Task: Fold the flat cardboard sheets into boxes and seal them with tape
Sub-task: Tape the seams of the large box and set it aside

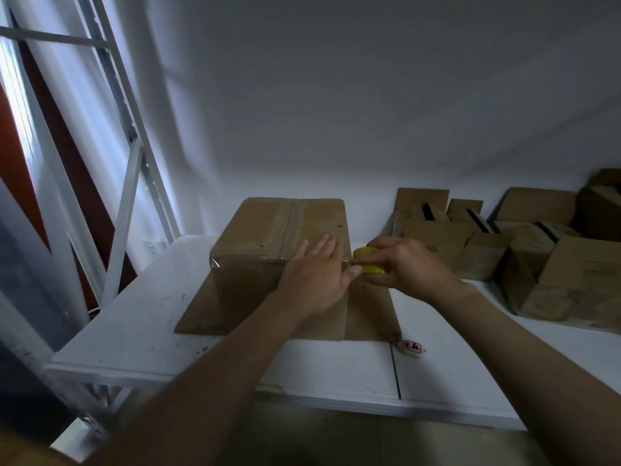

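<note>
Two hands sealing: left hand (319, 270) presses flat on the cardboard box (268, 230), right hand (411, 269) clutches yellow tape roll (369, 265) beside it; tear-off's next, probably.

Yellow tape roll (368, 265) largely covered by the right hand (408, 267); stacked boxes (571, 264) cut off at the right edge; print on the small label (411, 348) too small to read.
</note>
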A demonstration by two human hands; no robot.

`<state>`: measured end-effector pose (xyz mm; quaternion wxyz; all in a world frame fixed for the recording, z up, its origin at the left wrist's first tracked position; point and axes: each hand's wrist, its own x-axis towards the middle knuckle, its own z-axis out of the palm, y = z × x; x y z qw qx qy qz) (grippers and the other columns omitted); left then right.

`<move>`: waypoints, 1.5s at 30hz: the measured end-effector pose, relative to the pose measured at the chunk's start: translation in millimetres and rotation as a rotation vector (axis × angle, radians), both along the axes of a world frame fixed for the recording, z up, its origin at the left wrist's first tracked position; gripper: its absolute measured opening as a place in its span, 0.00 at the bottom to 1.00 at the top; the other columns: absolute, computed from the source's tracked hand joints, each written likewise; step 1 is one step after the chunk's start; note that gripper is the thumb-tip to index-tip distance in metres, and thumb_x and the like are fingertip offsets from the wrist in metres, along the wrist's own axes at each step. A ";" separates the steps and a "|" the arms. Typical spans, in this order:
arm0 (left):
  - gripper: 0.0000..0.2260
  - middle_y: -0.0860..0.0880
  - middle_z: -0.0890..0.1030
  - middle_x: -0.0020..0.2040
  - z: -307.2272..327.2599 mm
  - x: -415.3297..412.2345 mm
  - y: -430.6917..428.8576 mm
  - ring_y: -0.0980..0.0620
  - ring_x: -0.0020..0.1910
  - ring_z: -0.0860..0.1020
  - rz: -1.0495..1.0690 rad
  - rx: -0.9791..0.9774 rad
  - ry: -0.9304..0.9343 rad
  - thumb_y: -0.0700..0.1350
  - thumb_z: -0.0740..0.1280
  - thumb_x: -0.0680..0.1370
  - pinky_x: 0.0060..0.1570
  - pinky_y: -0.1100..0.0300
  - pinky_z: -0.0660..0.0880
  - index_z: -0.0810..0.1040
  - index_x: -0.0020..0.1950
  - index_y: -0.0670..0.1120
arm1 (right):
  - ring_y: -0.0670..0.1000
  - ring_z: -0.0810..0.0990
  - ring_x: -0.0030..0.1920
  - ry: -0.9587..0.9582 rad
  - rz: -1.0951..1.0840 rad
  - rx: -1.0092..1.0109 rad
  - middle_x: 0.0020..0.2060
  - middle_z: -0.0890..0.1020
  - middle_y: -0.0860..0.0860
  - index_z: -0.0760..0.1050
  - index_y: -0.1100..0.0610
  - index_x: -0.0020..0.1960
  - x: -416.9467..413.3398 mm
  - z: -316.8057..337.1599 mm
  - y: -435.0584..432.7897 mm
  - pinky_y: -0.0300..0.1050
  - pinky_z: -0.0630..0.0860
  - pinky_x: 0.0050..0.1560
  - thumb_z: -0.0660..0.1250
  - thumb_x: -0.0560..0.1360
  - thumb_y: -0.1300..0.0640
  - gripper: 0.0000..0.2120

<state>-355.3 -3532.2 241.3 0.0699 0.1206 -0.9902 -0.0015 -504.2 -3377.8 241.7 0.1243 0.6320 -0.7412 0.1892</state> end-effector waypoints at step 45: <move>0.26 0.53 0.68 0.77 -41.6 72.3 -156.9 0.55 0.78 0.60 0.119 0.773 0.745 0.60 0.66 0.76 0.71 0.65 0.60 0.74 0.72 0.50 | 0.58 0.50 0.81 -0.027 -0.341 0.316 0.82 0.52 0.52 0.48 0.49 0.82 70.3 2.7 -157.9 0.63 0.50 0.79 0.35 0.78 0.27 0.41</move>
